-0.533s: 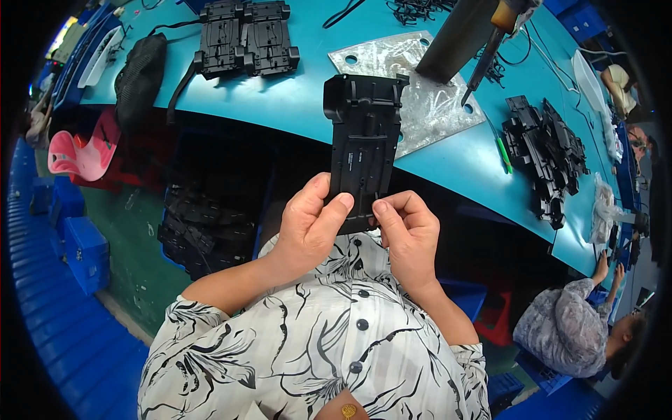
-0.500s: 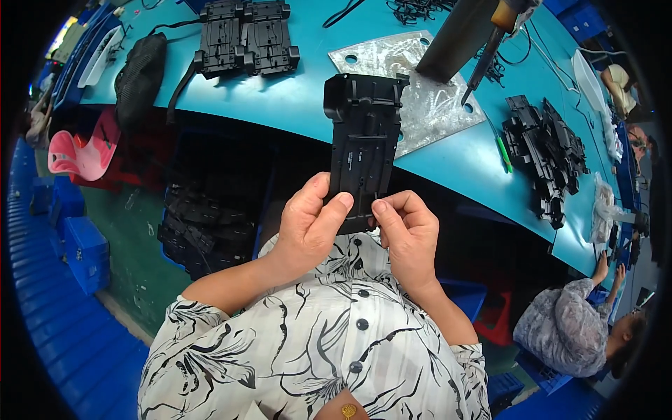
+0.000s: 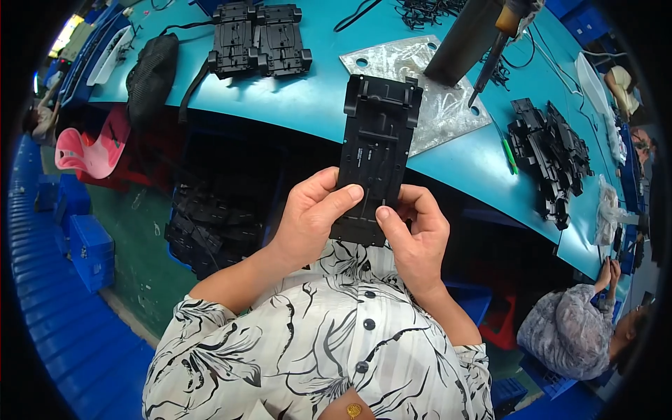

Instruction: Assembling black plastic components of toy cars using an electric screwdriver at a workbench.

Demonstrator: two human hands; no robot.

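Hands grip the long black plastic panel (image 3: 374, 157) at its near end: your left hand (image 3: 311, 217) and right hand (image 3: 416, 234) are equally close, its long axis pointing away over the teal desk (image 3: 315, 91).

a black plastic plate (image 3: 374, 157) is seen against a teal tabletop (image 3: 308, 91). the shirt (image 3: 315, 343) is patterned in white with black swirling strokes and is closed with dark buttons. more black moulded parts (image 3: 259, 38) are laid on the teal surface, and a further black heap (image 3: 553, 150) is seen to the right. a silvery grey metal sheet (image 3: 437, 84) is marked with round holes. a pink seat (image 3: 94, 147) is shown at the left, beside blue crates (image 3: 84, 245) and a dull green floor (image 3: 136, 231). a thin green stick (image 3: 509, 155) is laid on the teal. a garment in grey mottled print (image 3: 567, 332) is worn by another person.
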